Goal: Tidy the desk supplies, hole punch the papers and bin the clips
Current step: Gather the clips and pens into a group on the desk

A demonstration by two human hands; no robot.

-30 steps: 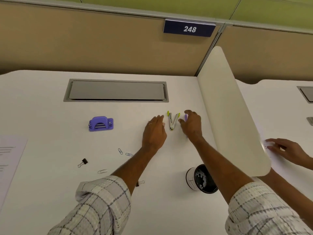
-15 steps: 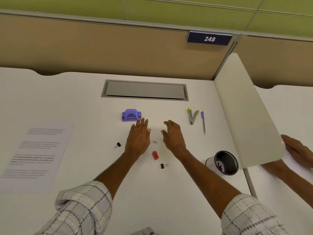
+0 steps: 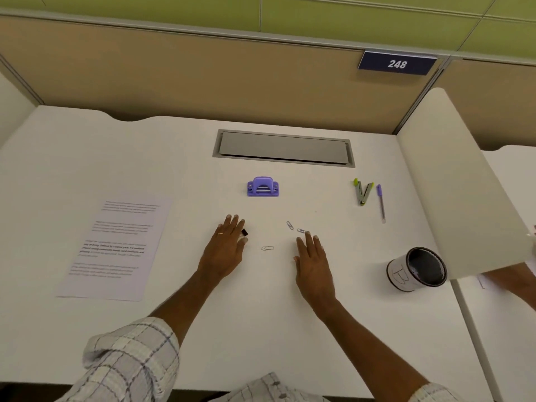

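Observation:
A purple hole punch (image 3: 263,187) stands mid-desk. Printed papers (image 3: 116,246) lie at the left. My left hand (image 3: 226,249) lies flat with fingers spread, and a black binder clip (image 3: 244,232) peeks out beside its fingertips. My right hand (image 3: 313,261) is flat and open too, its fingertips touching a paper clip (image 3: 301,230). A second paper clip (image 3: 289,225) lies just beyond, a third (image 3: 267,248) between my hands. A white cup with a dark inside (image 3: 417,269) stands at the right.
A green-tipped staple remover (image 3: 362,191) and a purple pen (image 3: 381,203) lie at the right near a white divider panel (image 3: 455,181). A grey cable hatch (image 3: 284,148) is set into the desk at the back. Another person's arm (image 3: 510,278) shows behind the divider.
Both hands have drawn back from the staple remover and pen toward the desk's middle, coming to rest among the clips. The view has shifted left, bringing the papers in. The red object is out of sight.

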